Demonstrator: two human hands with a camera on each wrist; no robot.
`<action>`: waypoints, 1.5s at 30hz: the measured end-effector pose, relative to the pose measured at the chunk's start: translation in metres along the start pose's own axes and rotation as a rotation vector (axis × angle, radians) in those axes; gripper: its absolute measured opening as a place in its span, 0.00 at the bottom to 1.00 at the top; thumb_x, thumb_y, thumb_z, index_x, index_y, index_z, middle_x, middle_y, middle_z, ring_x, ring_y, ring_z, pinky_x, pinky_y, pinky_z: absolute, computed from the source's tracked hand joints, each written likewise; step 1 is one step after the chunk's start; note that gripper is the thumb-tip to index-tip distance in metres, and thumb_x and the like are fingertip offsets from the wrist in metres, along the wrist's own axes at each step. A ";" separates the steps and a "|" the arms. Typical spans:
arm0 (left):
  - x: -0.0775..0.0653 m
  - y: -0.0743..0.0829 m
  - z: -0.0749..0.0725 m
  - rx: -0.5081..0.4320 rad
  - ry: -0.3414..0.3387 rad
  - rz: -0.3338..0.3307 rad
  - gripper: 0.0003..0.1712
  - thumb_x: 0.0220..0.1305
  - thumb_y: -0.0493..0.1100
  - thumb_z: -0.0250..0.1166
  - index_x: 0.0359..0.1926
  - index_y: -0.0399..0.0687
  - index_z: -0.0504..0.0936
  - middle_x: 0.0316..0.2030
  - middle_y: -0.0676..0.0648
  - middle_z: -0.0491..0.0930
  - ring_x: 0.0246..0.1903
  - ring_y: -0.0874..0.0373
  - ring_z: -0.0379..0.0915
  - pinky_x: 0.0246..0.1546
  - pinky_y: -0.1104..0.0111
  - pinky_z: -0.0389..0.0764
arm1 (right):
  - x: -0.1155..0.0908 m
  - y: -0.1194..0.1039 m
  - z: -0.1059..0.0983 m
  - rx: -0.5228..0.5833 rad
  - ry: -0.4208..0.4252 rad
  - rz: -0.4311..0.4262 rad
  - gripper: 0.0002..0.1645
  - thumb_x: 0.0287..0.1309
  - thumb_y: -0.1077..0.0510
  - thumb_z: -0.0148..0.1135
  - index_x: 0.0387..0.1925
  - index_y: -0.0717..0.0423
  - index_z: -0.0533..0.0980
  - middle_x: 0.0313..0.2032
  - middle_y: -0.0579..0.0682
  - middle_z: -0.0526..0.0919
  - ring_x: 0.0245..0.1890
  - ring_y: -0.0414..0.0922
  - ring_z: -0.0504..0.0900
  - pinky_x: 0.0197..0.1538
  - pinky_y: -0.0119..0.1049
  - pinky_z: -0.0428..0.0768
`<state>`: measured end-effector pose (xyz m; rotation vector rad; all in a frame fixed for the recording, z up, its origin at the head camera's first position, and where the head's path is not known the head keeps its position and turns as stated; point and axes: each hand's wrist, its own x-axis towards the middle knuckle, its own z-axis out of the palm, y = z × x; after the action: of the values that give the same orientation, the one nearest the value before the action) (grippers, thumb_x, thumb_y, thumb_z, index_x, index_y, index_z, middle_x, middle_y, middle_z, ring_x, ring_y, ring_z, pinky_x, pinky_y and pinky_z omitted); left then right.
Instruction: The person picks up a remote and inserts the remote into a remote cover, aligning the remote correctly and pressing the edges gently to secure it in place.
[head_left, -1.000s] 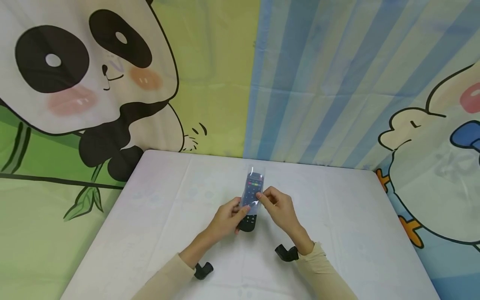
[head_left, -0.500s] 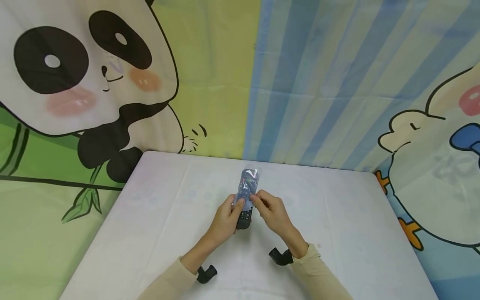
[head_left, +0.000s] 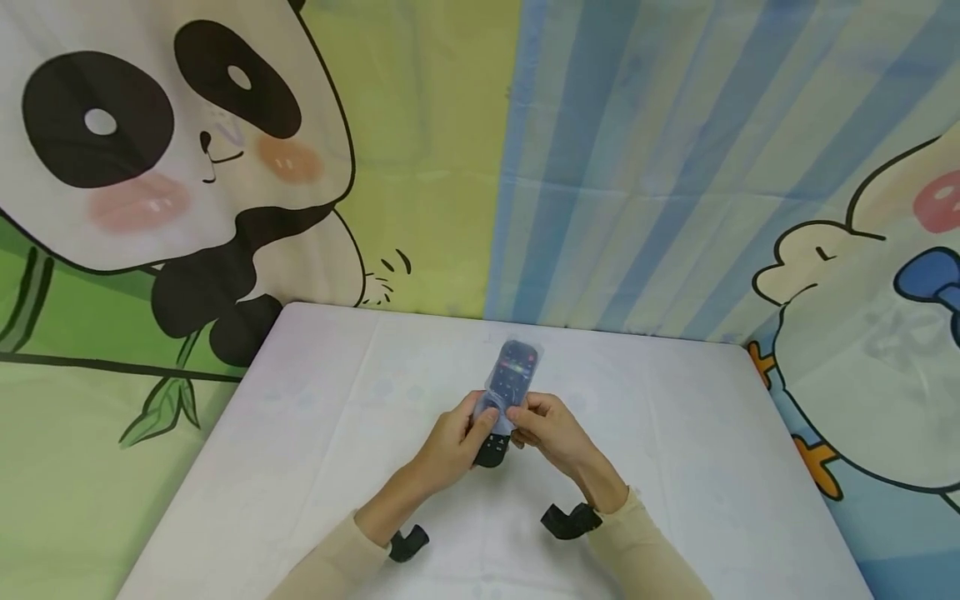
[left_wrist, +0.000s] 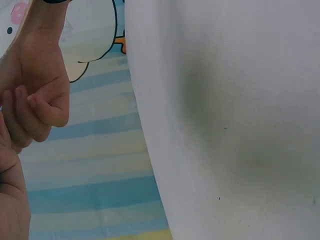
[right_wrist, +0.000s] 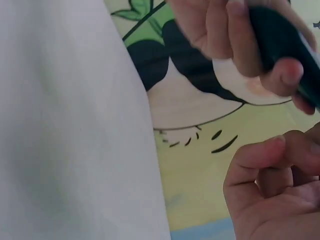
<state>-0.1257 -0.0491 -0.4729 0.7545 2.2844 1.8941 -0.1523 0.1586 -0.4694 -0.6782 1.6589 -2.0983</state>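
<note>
A black remote control is held over the table, tilted, its far end leaning right. A clear plastic sleeve covers most of it, and only the near end with some buttons sticks out bare. My left hand grips the remote from the left, thumb on top; the right wrist view shows its fingers curled round the dark underside. At the sleeve's right edge, my right hand pinches the plastic between thumb and curled fingers. In the left wrist view my right hand appears, while the remote is out of sight.
A white-covered table lies under both hands. Behind it hangs a printed cloth with a panda and stripes. Black curved pieces sit at both wrists, by the beige sleeve cuffs.
The remote swung left and then back right, its far end now leaning right. My right hand moved in to the lower part of the plastic sleeve, closer to my left thumb.
</note>
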 end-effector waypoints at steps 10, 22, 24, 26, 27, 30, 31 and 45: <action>-0.001 -0.002 -0.002 0.055 -0.097 -0.085 0.23 0.81 0.57 0.41 0.54 0.49 0.76 0.24 0.52 0.80 0.12 0.59 0.73 0.12 0.66 0.76 | 0.001 0.010 0.001 -0.234 0.113 -0.051 0.21 0.74 0.59 0.47 0.44 0.78 0.73 0.19 0.49 0.69 0.19 0.41 0.64 0.24 0.34 0.64; 0.001 0.005 0.007 0.460 -0.170 0.060 0.24 0.83 0.53 0.40 0.33 0.51 0.76 0.17 0.62 0.72 0.17 0.70 0.68 0.18 0.75 0.71 | 0.001 0.014 0.007 -0.326 0.503 -0.089 0.19 0.71 0.61 0.48 0.39 0.74 0.79 0.23 0.51 0.82 0.23 0.43 0.80 0.28 0.32 0.78; 0.001 0.005 0.007 0.426 -0.189 0.051 0.25 0.82 0.54 0.40 0.34 0.51 0.76 0.18 0.61 0.73 0.18 0.70 0.69 0.18 0.74 0.72 | 0.000 0.012 0.005 -0.338 0.472 -0.094 0.19 0.72 0.61 0.47 0.40 0.74 0.79 0.24 0.52 0.81 0.23 0.43 0.80 0.28 0.33 0.79; 0.001 0.003 0.006 0.369 -0.179 0.020 0.25 0.82 0.55 0.41 0.33 0.50 0.77 0.20 0.60 0.76 0.19 0.69 0.72 0.19 0.73 0.74 | 0.000 0.010 0.004 -0.347 0.398 -0.092 0.19 0.73 0.61 0.46 0.43 0.75 0.77 0.28 0.55 0.81 0.26 0.43 0.81 0.30 0.33 0.81; 0.001 0.002 0.004 0.335 -0.162 -0.003 0.24 0.82 0.56 0.43 0.36 0.50 0.79 0.22 0.59 0.78 0.20 0.68 0.73 0.20 0.72 0.75 | -0.001 0.008 0.003 -0.356 0.354 -0.091 0.19 0.74 0.61 0.45 0.45 0.75 0.77 0.30 0.56 0.82 0.28 0.42 0.82 0.32 0.33 0.82; 0.003 0.001 0.000 0.207 -0.089 -0.067 0.23 0.79 0.57 0.48 0.46 0.47 0.83 0.31 0.55 0.84 0.25 0.64 0.79 0.24 0.69 0.80 | -0.003 0.006 0.003 -0.352 0.233 -0.085 0.20 0.76 0.61 0.44 0.51 0.77 0.74 0.38 0.62 0.82 0.35 0.44 0.85 0.38 0.37 0.85; 0.004 0.000 -0.001 0.160 -0.064 -0.081 0.23 0.78 0.57 0.50 0.49 0.46 0.83 0.35 0.53 0.85 0.28 0.63 0.81 0.27 0.68 0.82 | -0.004 0.005 0.004 -0.351 0.203 -0.086 0.20 0.77 0.62 0.43 0.52 0.78 0.73 0.40 0.63 0.81 0.38 0.44 0.85 0.40 0.38 0.85; -0.005 -0.009 0.014 -0.129 -0.089 -0.114 0.21 0.81 0.46 0.47 0.50 0.37 0.82 0.31 0.51 0.83 0.28 0.61 0.75 0.29 0.68 0.79 | -0.009 0.030 0.014 -0.672 0.246 -0.337 0.18 0.71 0.74 0.33 0.40 0.66 0.73 0.23 0.49 0.78 0.23 0.37 0.76 0.23 0.35 0.76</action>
<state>-0.1192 -0.0396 -0.4858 0.6638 2.0830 1.8957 -0.1368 0.1458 -0.4972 -0.9789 2.5880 -1.8632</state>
